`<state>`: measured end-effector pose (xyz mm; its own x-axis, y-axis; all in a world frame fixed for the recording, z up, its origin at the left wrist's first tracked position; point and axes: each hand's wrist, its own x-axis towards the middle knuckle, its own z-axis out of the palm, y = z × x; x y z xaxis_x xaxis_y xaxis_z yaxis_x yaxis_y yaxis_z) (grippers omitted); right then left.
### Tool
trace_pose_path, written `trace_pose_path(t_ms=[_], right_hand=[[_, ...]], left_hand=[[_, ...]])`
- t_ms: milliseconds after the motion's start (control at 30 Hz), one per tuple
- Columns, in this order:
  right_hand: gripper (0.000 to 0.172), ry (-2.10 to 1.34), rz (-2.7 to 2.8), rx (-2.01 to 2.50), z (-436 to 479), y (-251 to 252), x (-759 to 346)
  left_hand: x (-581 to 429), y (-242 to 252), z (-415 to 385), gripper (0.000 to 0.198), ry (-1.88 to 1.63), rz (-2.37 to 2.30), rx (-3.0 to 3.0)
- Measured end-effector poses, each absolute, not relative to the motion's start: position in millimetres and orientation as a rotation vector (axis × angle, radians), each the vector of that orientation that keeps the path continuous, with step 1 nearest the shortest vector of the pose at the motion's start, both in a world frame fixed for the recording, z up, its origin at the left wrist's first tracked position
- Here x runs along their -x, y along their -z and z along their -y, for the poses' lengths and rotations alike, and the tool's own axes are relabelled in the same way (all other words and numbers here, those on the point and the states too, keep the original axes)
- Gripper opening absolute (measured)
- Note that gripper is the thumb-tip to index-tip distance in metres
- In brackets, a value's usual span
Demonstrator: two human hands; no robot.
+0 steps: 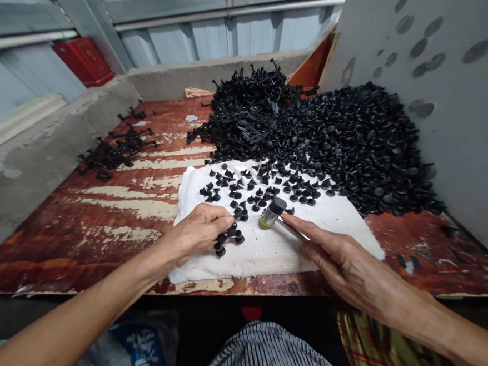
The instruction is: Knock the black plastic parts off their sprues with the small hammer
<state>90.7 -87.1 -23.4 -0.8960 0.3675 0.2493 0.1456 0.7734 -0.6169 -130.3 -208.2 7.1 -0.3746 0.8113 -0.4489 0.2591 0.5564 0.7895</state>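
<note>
My left hand [199,230] pinches a black plastic sprue [228,239] with small round parts on its branches, holding it flat on a white cloth [269,253]. My right hand [341,260] grips the metal handle of a small hammer [273,212], index finger stretched along it. The hammer head hovers just right of the sprue. Several loose black button-like parts [261,184] are scattered on the cloth beyond both hands.
A large heap of black parts [349,136] and tangled sprues [247,104] fills the back right of the worn red wooden board [104,215]. A smaller cluster of bare sprues [112,150] lies at left. A grey panel [437,80] stands at right, a concrete ledge [25,165] at left.
</note>
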Motion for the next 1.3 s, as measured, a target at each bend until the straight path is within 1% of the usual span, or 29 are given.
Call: trace_pose_path(t_ms=[133,233,367,467,533,700,767,867,967,1033,1167,1233,1300], right_hand=[[0.047,-0.911,2.624,0.390,86,19,-89],[0.051,-0.876,2.594,0.326,87,9,-83],[0.059,-0.702,2.544,0.241,87,2,-70],[0.065,-0.543,2.670,0.227,84,4,-63],[0.066,-0.500,2.735,0.227,83,5,-62],[0.069,-0.571,2.547,0.231,87,-1,-65],[0.071,-0.523,2.633,0.250,87,-1,-64],[0.067,-0.489,2.781,0.276,85,0,-62],[0.065,-0.569,2.637,0.276,86,0,-64],[0.068,-0.591,2.570,0.278,87,0,-65],[0.080,-0.590,2.786,0.259,83,1,-66],[0.077,-0.618,2.760,0.235,82,-2,-66],[0.071,-0.631,2.607,0.207,84,-7,-67]], left_hand=[[134,-7,208,0.028,-0.773,-1.941,-0.928],[136,-9,206,0.027,-0.740,-1.943,-0.943],[135,-13,203,0.027,-0.706,-1.954,-0.941],[135,-15,202,0.028,-0.695,-1.951,-0.921],[135,-15,202,0.027,-0.694,-1.944,-0.902],[136,-15,202,0.028,-0.696,-1.910,-0.896],[136,-14,202,0.027,-0.704,-1.906,-0.919],[137,-12,203,0.028,-0.706,-1.926,-0.953],[138,-10,204,0.029,-0.695,-1.948,-0.998],[139,-9,204,0.030,-0.683,-1.957,-1.037],[141,-9,203,0.029,-0.645,-1.970,-1.068],[141,-8,203,0.029,-0.639,-1.979,-1.087],[142,-7,202,0.029,-0.645,-1.977,-1.108]])
